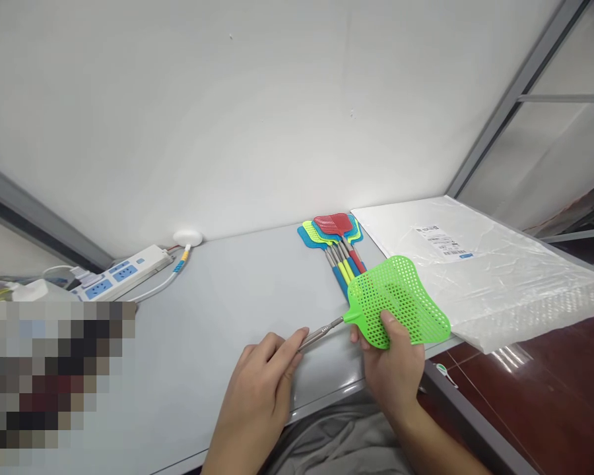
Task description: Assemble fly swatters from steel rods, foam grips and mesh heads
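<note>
A bright green fly swatter (400, 297) with a metal telescopic rod is held between my two hands, above the front edge of the grey table (218, 290). My left hand (264, 382) is closed around the rod, and its grip end is hidden under my fingers. With the thumb on top of the mesh and fingers beneath, my right hand (396, 363) pinches the swatter's head. Just beyond lies a pile of several more fly swatters (334, 224) in red, yellow and blue, their handles pointing toward me.
A white padded parcel (435, 244) with a label lies at the right and overhangs the table edge. On the left are a power strip (123, 270) with cables and a white round device (188, 237). A white wall (257, 119) stands behind. A blurred patch covers the lower left.
</note>
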`<action>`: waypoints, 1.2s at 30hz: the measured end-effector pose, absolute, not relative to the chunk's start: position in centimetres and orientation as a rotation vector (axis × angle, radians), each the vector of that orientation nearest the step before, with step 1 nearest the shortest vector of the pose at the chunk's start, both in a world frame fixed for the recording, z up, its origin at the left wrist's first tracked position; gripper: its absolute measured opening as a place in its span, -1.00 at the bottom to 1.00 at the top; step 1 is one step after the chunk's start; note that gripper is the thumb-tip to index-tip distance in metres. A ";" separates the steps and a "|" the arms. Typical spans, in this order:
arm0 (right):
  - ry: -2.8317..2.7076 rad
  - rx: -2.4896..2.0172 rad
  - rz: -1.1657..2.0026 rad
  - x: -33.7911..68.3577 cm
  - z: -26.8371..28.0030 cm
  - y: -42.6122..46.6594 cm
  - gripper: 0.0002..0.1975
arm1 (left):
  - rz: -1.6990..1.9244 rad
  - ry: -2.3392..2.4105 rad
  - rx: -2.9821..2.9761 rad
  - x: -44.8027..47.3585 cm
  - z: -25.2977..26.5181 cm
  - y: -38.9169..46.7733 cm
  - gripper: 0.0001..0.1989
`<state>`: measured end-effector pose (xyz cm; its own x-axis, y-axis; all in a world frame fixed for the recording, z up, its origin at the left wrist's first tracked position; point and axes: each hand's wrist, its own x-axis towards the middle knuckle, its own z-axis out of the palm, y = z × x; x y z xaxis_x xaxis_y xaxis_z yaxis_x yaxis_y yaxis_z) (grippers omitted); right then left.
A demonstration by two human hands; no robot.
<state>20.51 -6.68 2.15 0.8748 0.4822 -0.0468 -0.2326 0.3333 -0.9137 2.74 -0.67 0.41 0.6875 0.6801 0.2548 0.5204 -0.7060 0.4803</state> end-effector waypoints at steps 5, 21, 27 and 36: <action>-0.183 -1.059 0.517 20.3 1.4 -6.5 -0.83 | 0.602 0.932 2.550 2.7 0.4 -0.6 -0.60; -0.344 -0.990 0.690 21.5 0.3 -7.4 -0.82 | 0.715 0.898 2.665 2.7 0.7 -0.8 -0.66; -0.528 -0.931 0.804 21.3 0.5 -7.9 -0.77 | 0.790 0.886 2.674 2.7 0.9 -1.4 -0.66; -0.583 -0.989 1.064 20.1 3.7 -9.7 -0.65 | 0.969 0.884 2.675 3.2 2.2 -2.9 -0.68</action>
<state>20.11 -9.69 3.65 0.4030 0.9135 -0.0548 -0.4455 0.1435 -0.8837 3.19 -2.93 2.19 0.6152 0.5818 0.5320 0.4765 -0.8120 0.3370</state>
